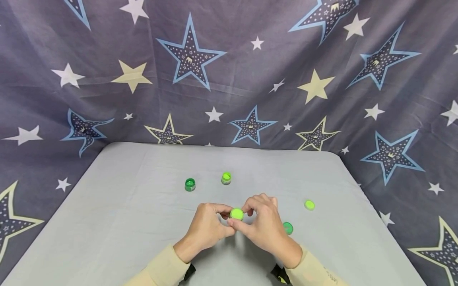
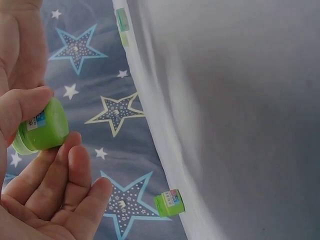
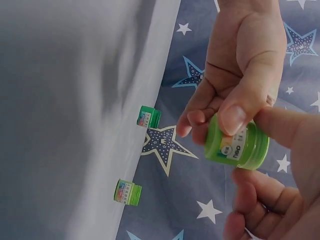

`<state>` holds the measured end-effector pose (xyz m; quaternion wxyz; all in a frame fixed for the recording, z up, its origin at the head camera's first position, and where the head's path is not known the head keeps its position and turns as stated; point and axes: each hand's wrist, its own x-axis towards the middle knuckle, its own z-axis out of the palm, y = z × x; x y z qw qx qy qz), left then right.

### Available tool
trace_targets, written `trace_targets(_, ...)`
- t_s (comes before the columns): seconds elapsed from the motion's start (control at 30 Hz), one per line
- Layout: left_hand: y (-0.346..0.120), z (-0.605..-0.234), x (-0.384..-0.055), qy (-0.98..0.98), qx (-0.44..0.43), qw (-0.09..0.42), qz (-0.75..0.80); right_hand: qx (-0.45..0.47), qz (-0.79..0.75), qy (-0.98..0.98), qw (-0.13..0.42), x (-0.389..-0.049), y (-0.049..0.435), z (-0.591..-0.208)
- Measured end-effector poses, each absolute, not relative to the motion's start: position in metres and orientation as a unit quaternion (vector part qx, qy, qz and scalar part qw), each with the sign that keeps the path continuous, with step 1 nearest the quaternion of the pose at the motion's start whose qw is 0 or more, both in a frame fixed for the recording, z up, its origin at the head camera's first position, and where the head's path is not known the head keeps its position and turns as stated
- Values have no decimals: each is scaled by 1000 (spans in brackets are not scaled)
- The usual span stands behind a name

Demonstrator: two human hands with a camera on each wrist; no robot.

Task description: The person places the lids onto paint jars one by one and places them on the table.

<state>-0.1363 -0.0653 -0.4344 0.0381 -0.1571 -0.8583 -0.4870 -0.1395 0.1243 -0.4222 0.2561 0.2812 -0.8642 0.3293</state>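
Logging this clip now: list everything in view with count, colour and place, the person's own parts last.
Held jar: one, lime green, between both hands
Standing lime jar: one, lime green, on the table beyond the hands
Dark green jar: one, dark green, left of the standing lime jar
Lime lid: one, lime green, flat on the table, far right
Green lid: one, green, beside the right hand
Table: one, pale grey cover, beneath everything
Star-patterned cloth: count unclear, dark grey-blue, around the table
Wrist gear: two, mostly black, by the cuffs
Sleeves: two, pale yellow, lower edge
Left hand: one, bare, gripping the held jar
Right hand: one, bare, gripping it too
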Motion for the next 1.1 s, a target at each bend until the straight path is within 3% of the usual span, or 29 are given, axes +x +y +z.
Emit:
trace_targets(0.3, -66, -435, -136, -859, -159, 41, -485, 269, 317, -867, 275, -139, 123, -423)
trace_targets(0.67, -69, -436, -138, -859, -166, 45, -481, 296, 395, -858, 146, -144, 137, -417)
trace_targets(1.1, -67, -437, -138, -861, -170, 45, -477, 344, 390, -848, 99, -144, 142, -412)
